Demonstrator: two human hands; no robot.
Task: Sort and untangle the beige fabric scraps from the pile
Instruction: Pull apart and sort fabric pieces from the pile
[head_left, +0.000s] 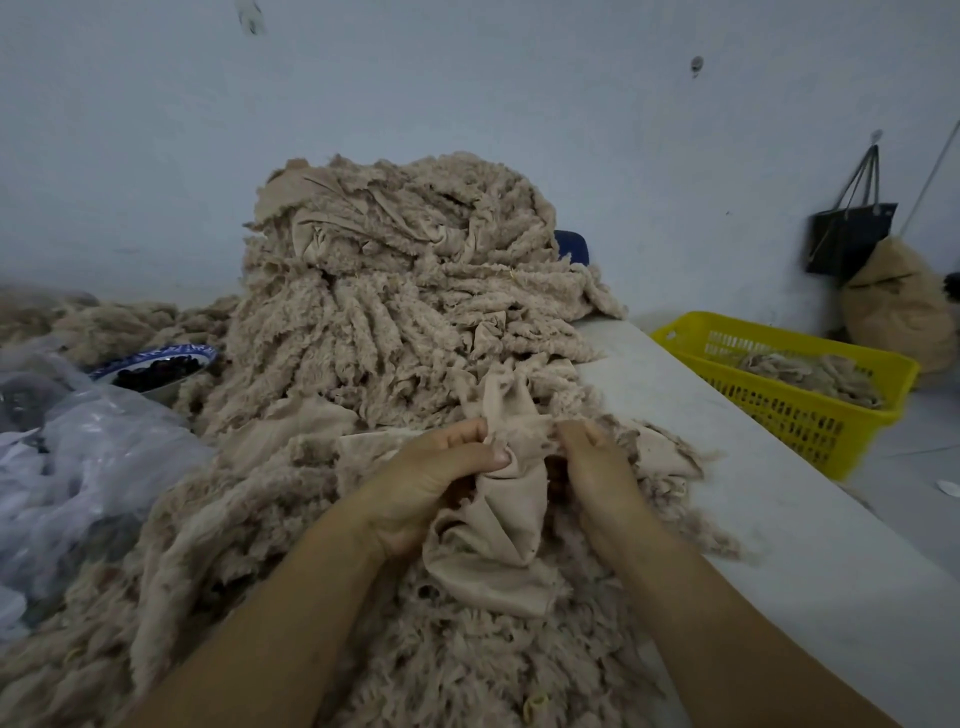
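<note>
A tall pile of beige fleecy fabric scraps (395, 291) rises at the centre of the table and spreads toward me. In front of it both hands hold one smooth beige scrap (493, 540) that hangs bunched between them. My left hand (431, 478) grips its upper left part, thumb pressed on the cloth. My right hand (592, 467) pinches the same scrap just to the right, its fingers partly buried in the folds. The scrap's top end still runs up into the pile.
A white table (753, 519) lies bare at the right. A yellow slotted basket (789, 384) with a few beige scraps stands beyond its right edge. A clear plastic bag (78, 457) and a blue-rimmed bowl (156, 364) sit left. A black bag (852, 234) hangs on the wall.
</note>
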